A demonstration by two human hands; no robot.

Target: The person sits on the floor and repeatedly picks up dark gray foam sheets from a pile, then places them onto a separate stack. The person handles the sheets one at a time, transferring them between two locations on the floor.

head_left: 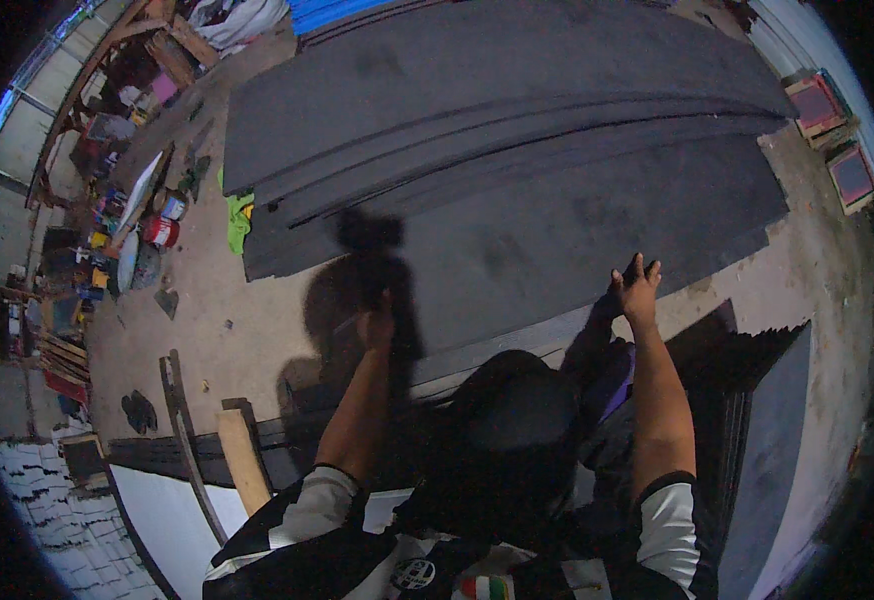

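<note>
Floor: grey concrete (242, 325), under everything.
Dark sheets: wide flat stack (557, 220) ahead of the person, spanning the middle and top of view; layers offset, edges uneven.
Right-side panels: upright stack (779, 420), by the right forearm.
White panel: lower left (162, 495), dark edging along its top.
Wooden piece: pale, long (242, 455), left of the left forearm; narrow dark strip (187, 430) beside it.
Right hand: (639, 292) open, fingers spread, at near edge of the dark sheets; contact unclear.
Left hand: (375, 325) in shadow, near the same edge, further left; grip can't tell.
Green cloth: bright (238, 226), by the stack's left edge.
Red can: (161, 232) among clutter, left.
</note>
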